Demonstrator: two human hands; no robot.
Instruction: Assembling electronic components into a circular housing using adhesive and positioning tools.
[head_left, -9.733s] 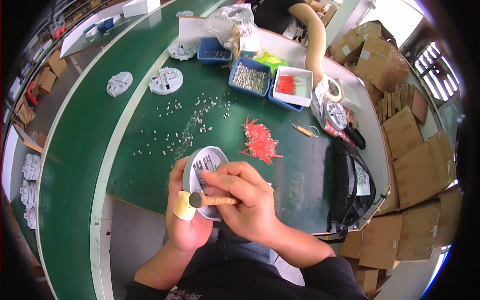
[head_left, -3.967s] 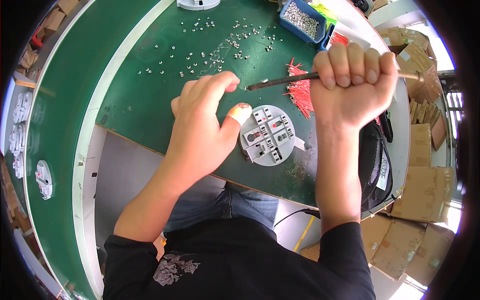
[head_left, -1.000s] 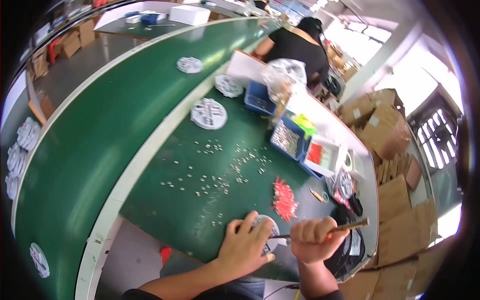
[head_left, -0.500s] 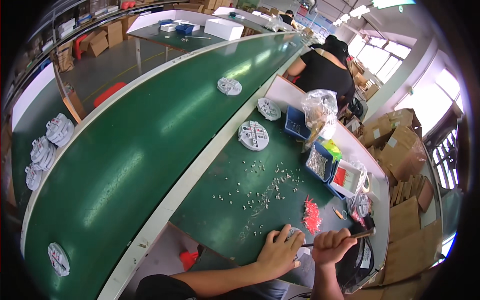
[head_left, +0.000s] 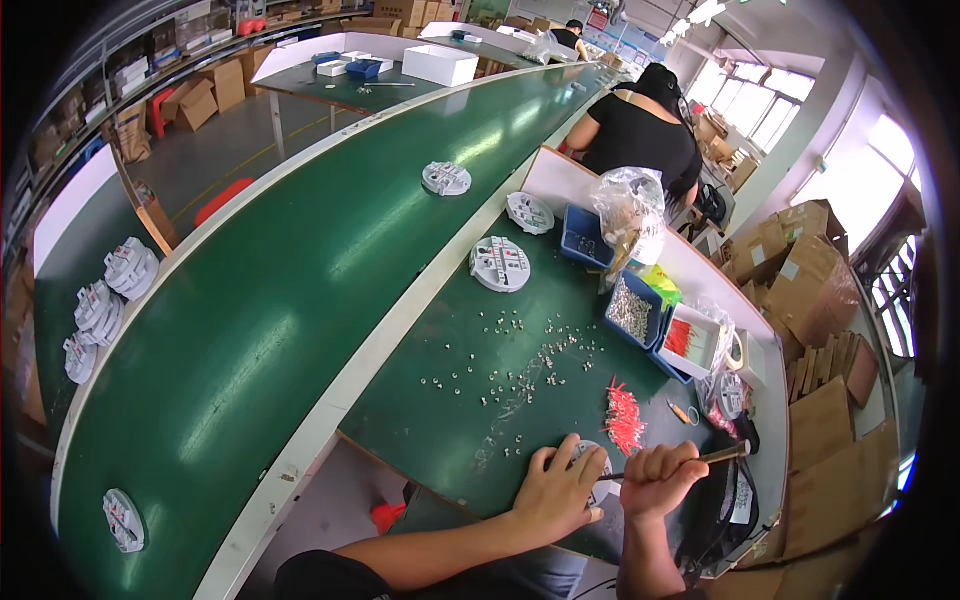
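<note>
Near the table's front edge, my left hand [head_left: 560, 490] curls over a round light-grey plastic housing [head_left: 590, 458] and holds it down. Most of that housing is hidden under the fingers. My right hand [head_left: 660, 482] is closed in a fist around a screwdriver-like tool [head_left: 726, 455]; its brownish end sticks out to the right and its thin dark shaft points left at the housing. The shaft's tip is hidden by my left hand. Just beyond both hands lies a pile of red-and-white thin pieces [head_left: 624, 420]. Several small metal parts [head_left: 515, 388] are scattered farther left.
Two more round housings [head_left: 500, 264] lie at the table's far end. Blue bins [head_left: 632, 308], a white box of red pieces [head_left: 690, 345] and a plastic bag [head_left: 632, 215] line the right side. A green conveyor [head_left: 300, 300] runs along the left. A co-worker [head_left: 645, 135] sits ahead.
The view has shifted slightly. My left hand stays on the housing, and my right fist still grips the tool, its far end tilted a little higher.
</note>
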